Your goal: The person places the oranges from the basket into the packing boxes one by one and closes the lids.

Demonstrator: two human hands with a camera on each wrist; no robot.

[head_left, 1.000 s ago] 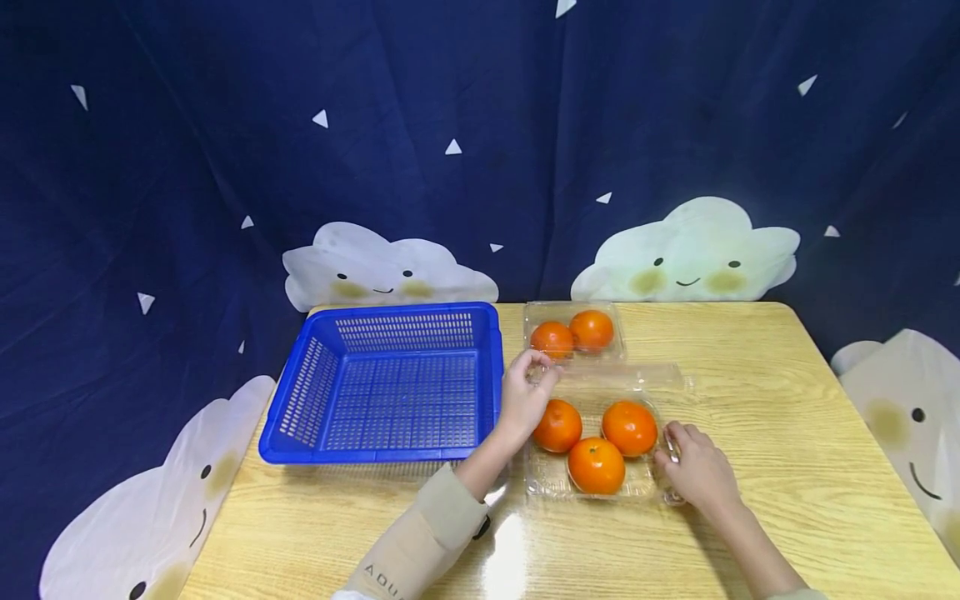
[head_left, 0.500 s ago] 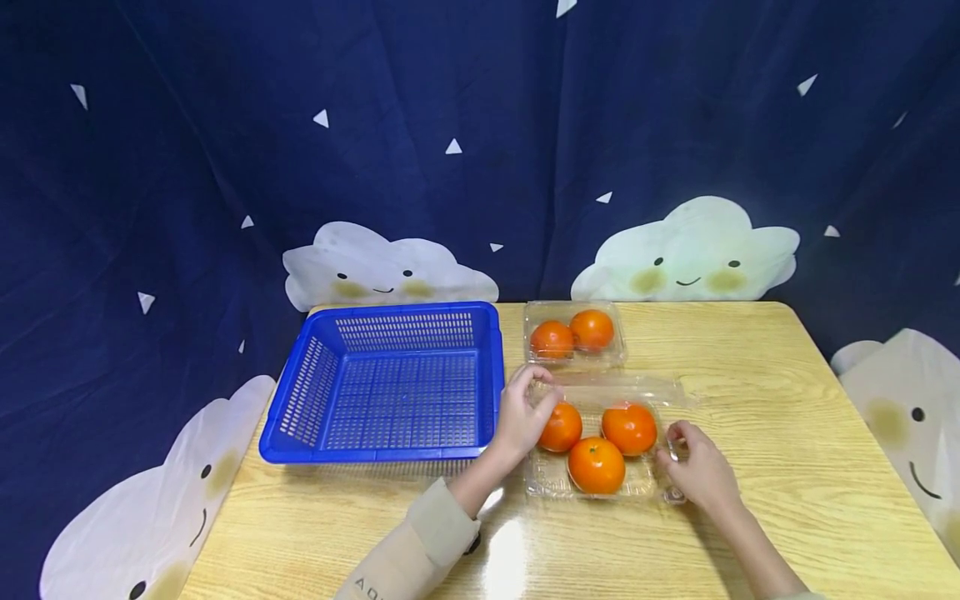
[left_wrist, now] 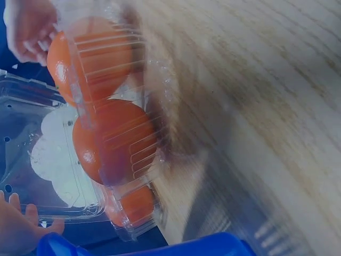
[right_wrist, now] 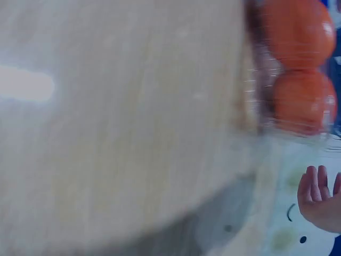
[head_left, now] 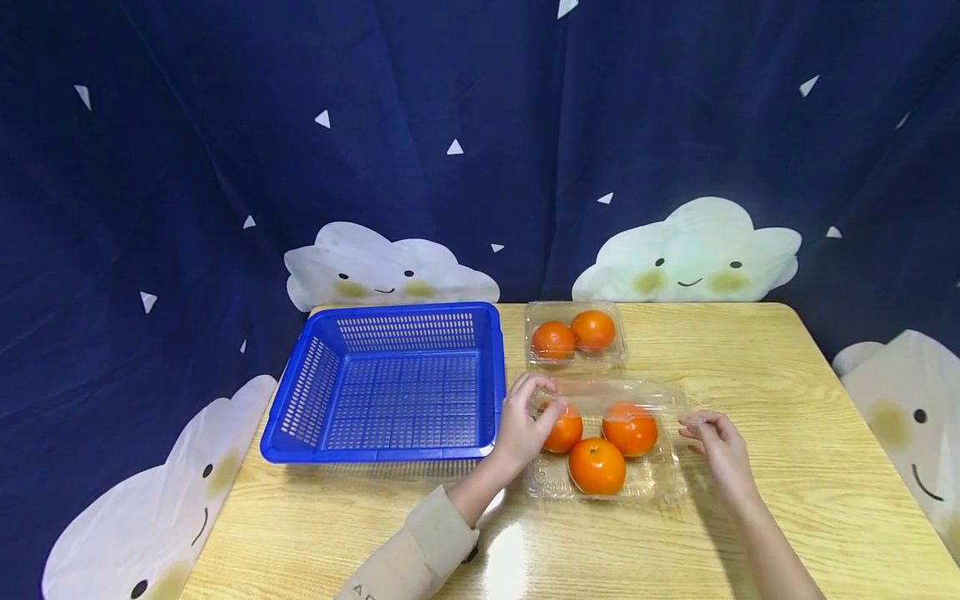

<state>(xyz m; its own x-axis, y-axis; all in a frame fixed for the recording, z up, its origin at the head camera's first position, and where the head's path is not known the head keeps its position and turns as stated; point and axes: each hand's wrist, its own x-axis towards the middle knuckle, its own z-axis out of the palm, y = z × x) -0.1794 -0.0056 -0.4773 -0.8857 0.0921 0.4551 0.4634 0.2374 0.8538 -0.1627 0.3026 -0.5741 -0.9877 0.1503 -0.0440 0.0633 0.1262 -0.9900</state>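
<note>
A clear plastic clamshell box (head_left: pixel 645 479) holding three oranges (head_left: pixel 596 467) lies on the table with its lid (head_left: pixel 622 392) raised at the back. My left hand (head_left: pixel 525 423) pinches the lid's left end between thumb and fingers; in the left wrist view this hand (left_wrist: pixel 21 226) is at the lid's lower edge. To the right of the box, my right hand (head_left: pixel 720 458) has its fingertips close to the lid's right corner. In the right wrist view the right hand (right_wrist: pixel 322 205) has fairly straight fingers, apart from the box. Whether it touches the lid cannot be told.
A blue plastic basket (head_left: pixel 405 456) with slotted walls stands left of the box. Behind the box is a second clear box (head_left: pixel 536 312) with two oranges (head_left: pixel 592 331). A dark blue cloth (head_left: pixel 480 100) with clouds hangs behind the wooden table (head_left: pixel 757 350).
My left hand has come slightly nearer, bringing the lid down a little over the oranges. The right hand has left the box's right side and moved back and right toward the lid's corner.
</note>
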